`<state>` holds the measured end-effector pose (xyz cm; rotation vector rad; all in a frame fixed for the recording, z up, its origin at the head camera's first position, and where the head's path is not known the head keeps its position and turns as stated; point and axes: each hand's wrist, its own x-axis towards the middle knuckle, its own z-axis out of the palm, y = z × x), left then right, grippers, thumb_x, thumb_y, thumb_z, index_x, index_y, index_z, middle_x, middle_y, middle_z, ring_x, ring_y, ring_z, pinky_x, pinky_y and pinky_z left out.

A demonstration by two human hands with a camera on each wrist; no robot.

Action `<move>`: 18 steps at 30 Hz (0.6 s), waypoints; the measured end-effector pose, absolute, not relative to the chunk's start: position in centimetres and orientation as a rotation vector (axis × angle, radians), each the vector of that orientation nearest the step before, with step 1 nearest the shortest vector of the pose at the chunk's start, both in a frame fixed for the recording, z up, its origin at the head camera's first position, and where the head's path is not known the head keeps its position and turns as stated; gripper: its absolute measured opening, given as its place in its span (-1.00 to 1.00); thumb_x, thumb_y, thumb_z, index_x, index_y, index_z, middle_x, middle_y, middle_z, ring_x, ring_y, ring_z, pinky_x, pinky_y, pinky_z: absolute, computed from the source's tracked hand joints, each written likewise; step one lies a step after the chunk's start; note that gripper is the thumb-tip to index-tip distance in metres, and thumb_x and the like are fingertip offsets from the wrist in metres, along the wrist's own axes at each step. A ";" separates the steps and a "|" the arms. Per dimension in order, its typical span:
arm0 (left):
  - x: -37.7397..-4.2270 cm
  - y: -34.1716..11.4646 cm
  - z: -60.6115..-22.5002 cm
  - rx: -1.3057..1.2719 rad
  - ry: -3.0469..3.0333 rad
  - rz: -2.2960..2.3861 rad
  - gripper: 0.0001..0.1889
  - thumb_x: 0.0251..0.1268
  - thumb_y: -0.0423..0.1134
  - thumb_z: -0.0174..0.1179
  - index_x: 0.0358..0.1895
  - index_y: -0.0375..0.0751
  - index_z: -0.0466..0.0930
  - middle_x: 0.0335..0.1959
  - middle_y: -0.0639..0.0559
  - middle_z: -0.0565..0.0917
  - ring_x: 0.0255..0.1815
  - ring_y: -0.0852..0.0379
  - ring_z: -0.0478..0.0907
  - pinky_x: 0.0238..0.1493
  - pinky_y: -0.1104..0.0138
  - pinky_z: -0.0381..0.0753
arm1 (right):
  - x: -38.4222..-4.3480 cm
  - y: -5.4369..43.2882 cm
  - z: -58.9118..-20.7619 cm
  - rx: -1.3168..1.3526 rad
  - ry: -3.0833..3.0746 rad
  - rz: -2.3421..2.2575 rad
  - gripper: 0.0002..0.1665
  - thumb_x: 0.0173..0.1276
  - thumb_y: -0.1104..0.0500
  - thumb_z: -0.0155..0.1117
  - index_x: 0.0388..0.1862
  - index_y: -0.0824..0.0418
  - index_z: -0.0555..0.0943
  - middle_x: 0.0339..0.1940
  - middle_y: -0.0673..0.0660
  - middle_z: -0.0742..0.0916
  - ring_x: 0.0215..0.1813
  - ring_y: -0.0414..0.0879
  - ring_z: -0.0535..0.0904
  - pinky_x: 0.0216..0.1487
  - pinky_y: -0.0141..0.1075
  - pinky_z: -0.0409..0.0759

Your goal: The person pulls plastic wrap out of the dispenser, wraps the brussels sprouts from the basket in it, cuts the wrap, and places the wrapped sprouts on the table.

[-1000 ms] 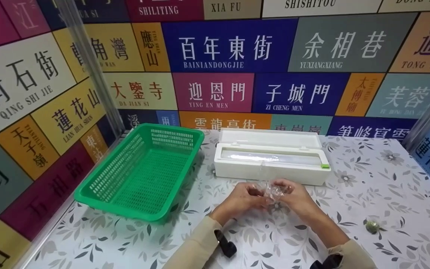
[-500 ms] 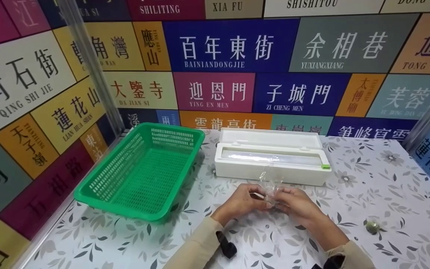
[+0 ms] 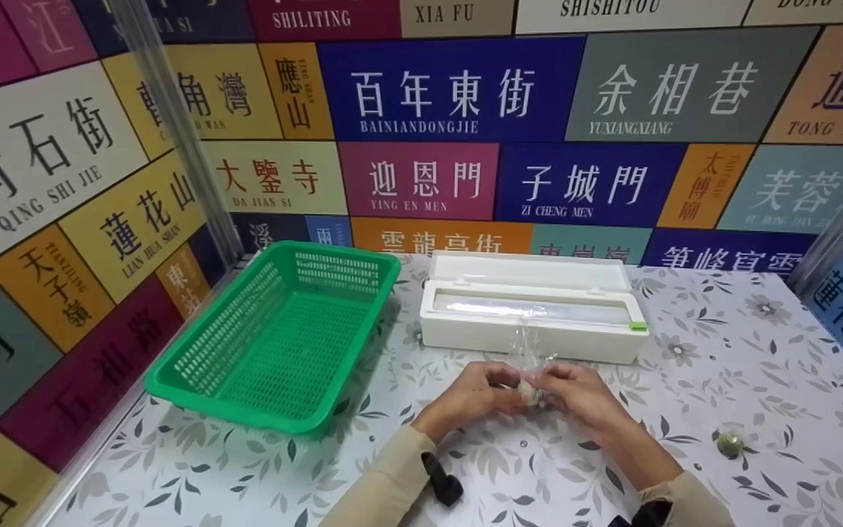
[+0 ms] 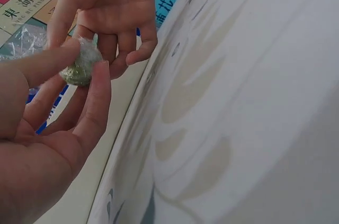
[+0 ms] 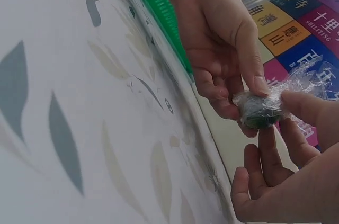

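A small green ball [image 4: 79, 73] wrapped in clear cling film [image 5: 304, 89] is between both hands, mostly hidden by the fingers in the head view. My left hand [image 3: 474, 394] pinches it from the left, thumb and fingers against its side. From the right, my right hand [image 3: 588, 397] pinches it where the film gathers. The film's loose end sticks up, away from me, toward the white cling film box [image 3: 531, 338] just beyond the hands. Another green film-wrapped ball [image 3: 730, 443] lies on the table to the right of my right hand.
A green plastic basket [image 3: 275, 421] with slotted sides stands on the left. The box's lid [image 3: 531, 271] is raised behind it, showing the film roll [image 3: 531, 307] and a green piece at its right end. Sign-covered walls border the patterned table.
The film, bunched between the hands a second ago, now stands out beyond the fingers in a narrower gather. Fingers have shifted slightly around the ball; basket, box and second ball have not moved.
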<state>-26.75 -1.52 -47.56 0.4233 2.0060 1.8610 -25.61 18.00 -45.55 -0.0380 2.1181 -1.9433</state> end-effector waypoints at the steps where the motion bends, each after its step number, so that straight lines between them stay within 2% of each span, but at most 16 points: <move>1: -26.7 -1.5 -47.6 0.420 1.980 1.872 -0.73 0.25 -0.34 0.33 0.00 -0.30 0.67 -0.12 -0.10 0.75 -0.31 0.12 0.73 -0.22 0.30 0.77 | -25.7 17.9 -45.6 -0.035 2.185 -1.922 -0.95 0.34 0.25 0.34 -0.25 0.22 0.68 -0.33 -0.07 0.74 -0.27 -0.23 0.64 -0.15 -0.39 0.69; 6: -26.7 -1.4 -47.7 0.312 1.828 1.973 -0.74 0.26 -0.40 0.27 0.00 -0.34 0.68 -0.21 -0.18 0.79 -0.43 0.12 0.71 -0.22 0.24 0.80 | -25.8 17.8 -45.7 -0.089 2.511 -1.773 -0.70 0.17 0.36 0.38 -0.09 0.36 0.70 -0.22 0.05 0.80 -0.27 -0.26 0.64 -0.22 -0.44 0.65; 11: -26.8 -1.5 -47.7 0.233 1.721 2.076 -0.73 0.27 -0.43 0.20 0.01 -0.44 0.66 -0.25 -0.28 0.78 -0.42 0.11 0.73 -0.18 0.21 0.81 | -25.6 17.9 -45.7 -0.166 2.578 -1.776 -0.67 0.22 0.35 0.38 0.00 0.35 0.71 -0.05 0.19 0.76 -0.29 -0.25 0.66 -0.30 -0.40 0.70; 15: -27.0 -1.6 -47.7 0.180 1.646 2.136 -0.70 0.29 -0.46 0.18 0.07 -0.46 0.64 -0.21 -0.31 0.78 -0.38 0.08 0.73 -0.14 0.21 0.81 | -25.7 17.8 -45.8 -0.301 2.640 -1.791 -0.67 0.21 0.38 0.41 -0.01 0.33 0.73 0.08 0.24 0.72 -0.10 -0.36 0.62 -0.14 -0.45 0.68; 18: -27.1 -1.6 -47.6 0.139 1.628 2.163 -0.69 0.29 -0.48 0.19 0.09 -0.47 0.62 -0.21 -0.25 0.78 -0.39 0.08 0.73 -0.12 0.20 0.81 | -25.7 17.9 -45.8 -0.399 2.698 -1.776 -0.65 0.18 0.39 0.43 -0.02 0.29 0.75 0.08 0.21 0.72 0.01 -0.44 0.54 -0.01 -0.45 0.64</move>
